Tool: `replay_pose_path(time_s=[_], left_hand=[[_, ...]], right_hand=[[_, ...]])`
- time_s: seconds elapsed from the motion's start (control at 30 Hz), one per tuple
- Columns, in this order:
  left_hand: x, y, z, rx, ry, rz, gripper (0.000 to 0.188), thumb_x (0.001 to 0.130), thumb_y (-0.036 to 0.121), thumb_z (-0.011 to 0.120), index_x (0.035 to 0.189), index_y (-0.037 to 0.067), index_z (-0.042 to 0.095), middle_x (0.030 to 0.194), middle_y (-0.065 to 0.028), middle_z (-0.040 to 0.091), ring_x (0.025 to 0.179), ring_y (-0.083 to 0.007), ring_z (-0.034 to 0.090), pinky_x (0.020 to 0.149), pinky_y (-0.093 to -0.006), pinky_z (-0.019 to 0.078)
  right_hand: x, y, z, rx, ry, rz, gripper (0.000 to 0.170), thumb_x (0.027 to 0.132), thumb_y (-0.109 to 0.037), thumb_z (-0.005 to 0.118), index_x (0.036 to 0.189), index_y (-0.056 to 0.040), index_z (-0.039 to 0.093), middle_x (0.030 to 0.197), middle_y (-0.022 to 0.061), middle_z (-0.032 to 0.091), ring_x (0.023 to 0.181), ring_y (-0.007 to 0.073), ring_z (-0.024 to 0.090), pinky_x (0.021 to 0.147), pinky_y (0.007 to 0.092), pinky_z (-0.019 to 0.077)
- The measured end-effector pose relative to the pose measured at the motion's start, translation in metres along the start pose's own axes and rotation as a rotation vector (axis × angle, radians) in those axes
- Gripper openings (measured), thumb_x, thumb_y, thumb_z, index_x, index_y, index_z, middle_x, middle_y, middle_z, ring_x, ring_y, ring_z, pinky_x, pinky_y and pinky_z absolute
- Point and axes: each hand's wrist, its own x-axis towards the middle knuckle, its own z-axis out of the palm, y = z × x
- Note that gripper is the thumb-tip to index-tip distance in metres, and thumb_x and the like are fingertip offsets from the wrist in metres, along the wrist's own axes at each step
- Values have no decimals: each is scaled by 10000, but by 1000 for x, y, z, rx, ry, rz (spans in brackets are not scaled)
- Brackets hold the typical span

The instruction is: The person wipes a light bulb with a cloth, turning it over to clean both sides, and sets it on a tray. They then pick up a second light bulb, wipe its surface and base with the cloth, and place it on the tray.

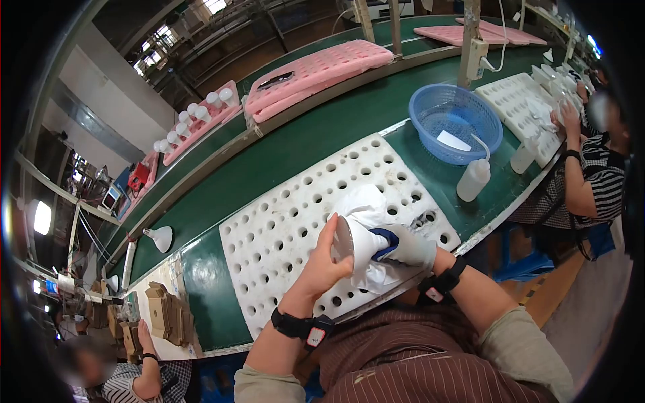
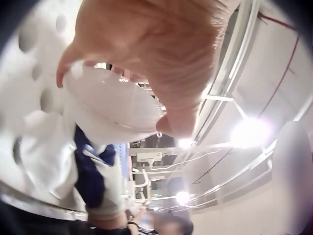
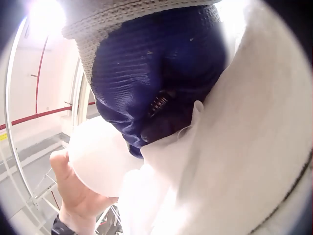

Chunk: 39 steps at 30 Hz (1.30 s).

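Note:
A white cone-shaped lamp [image 1: 365,243] is held above the white foam board [image 1: 269,232]. Bare fingers of the left hand [image 1: 321,267] grip its wide rim; in the left wrist view that hand [image 2: 146,54] spans the smooth round face [image 2: 115,105]. The right hand [image 1: 407,247], in a grey glove with blue coating, grips the narrow end. In the right wrist view the gloved fingers [image 3: 156,73] curl round that end, and a bit of metal thread shows between them. A white cloth [image 3: 254,112] lies against the glove and drapes under the lamp onto the board.
Beyond the board's right end stand a blue basket [image 1: 457,124] and a white squeeze bottle [image 1: 474,180]. Another lamp [image 1: 160,238] lies at the left on the green bench. Pink foam trays [image 1: 316,77] lie on the raised shelf behind. People sit at both sides.

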Motion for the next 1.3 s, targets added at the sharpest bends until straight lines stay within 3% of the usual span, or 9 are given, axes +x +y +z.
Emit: replay_pose_path(time_s=[0.17, 0.37, 0.53, 0.8, 0.93, 1.0, 1.07, 1.13, 1.3], left_hand=[[-12, -6, -7, 280, -56, 234, 979, 683, 205, 631, 1530, 75, 158, 1529, -145, 251, 1376, -313, 319, 1022, -410, 408], [23, 5, -4, 160, 14, -9, 958, 697, 221, 674, 1508, 57, 191, 1502, -184, 265, 1374, -334, 318, 1043, -466, 414], [8, 25, -4, 379, -104, 253, 891, 726, 263, 672, 1488, 45, 264, 1438, -210, 351, 1313, -319, 391, 1050, -407, 393], [19, 8, -2, 261, 57, 79, 814, 756, 285, 658, 1454, 17, 337, 1420, -199, 373, 1292, -307, 409, 1069, -374, 353], [29, 8, 2, 153, 85, 41, 752, 792, 272, 636, 1441, 9, 362, 1385, -183, 399, 1291, -285, 398, 1082, -367, 325], [17, 18, 5, 240, 58, 181, 812, 740, 261, 662, 1446, 11, 348, 1384, -181, 392, 1302, -303, 380, 1086, -382, 322], [7, 32, 10, 624, -80, 516, 889, 664, 230, 683, 1451, 20, 327, 1385, -186, 382, 1298, -337, 380, 1094, -397, 322], [4, 34, 10, 682, -109, 534, 944, 607, 205, 689, 1455, 30, 312, 1404, -196, 359, 1292, -356, 383, 1097, -404, 326], [5, 13, 10, 571, 33, 568, 887, 665, 184, 669, 1461, 28, 311, 1397, -193, 412, 1283, -328, 417, 1091, -391, 333]], right_hand=[[-1, -16, -6, -139, -69, 66, 410, 785, -113, 753, 1162, -19, 623, 1079, 69, 671, 961, 111, 582, 902, 300, 463], [1, -12, -14, -141, -18, 88, 380, 757, -141, 773, 1099, -33, 647, 959, 60, 697, 829, 129, 611, 805, 298, 490], [3, -19, -28, -91, -41, 297, 418, 768, -172, 771, 1154, -61, 653, 995, 37, 697, 832, 113, 604, 804, 281, 490], [-1, -13, -9, -154, -30, 188, 394, 767, -154, 769, 1121, -40, 641, 982, 72, 688, 858, 128, 605, 827, 300, 489], [-6, 1, 3, -104, 89, -77, 435, 761, -162, 772, 1156, -53, 626, 1022, 69, 685, 877, 137, 609, 838, 314, 487], [-5, 1, 3, -126, 141, -119, 450, 756, -162, 774, 1166, -57, 622, 1036, 68, 683, 890, 140, 612, 842, 317, 486], [-3, -14, -9, -85, -30, 100, 422, 756, -137, 773, 1140, -34, 631, 1061, 73, 678, 954, 135, 601, 890, 319, 479], [1, -8, -15, -126, -100, 231, 399, 753, -128, 770, 1119, -34, 643, 1044, 69, 681, 931, 131, 603, 877, 313, 484], [-1, 0, 4, -107, -11, 14, 354, 742, -164, 763, 1065, -53, 667, 946, 82, 706, 852, 158, 639, 817, 322, 493]])
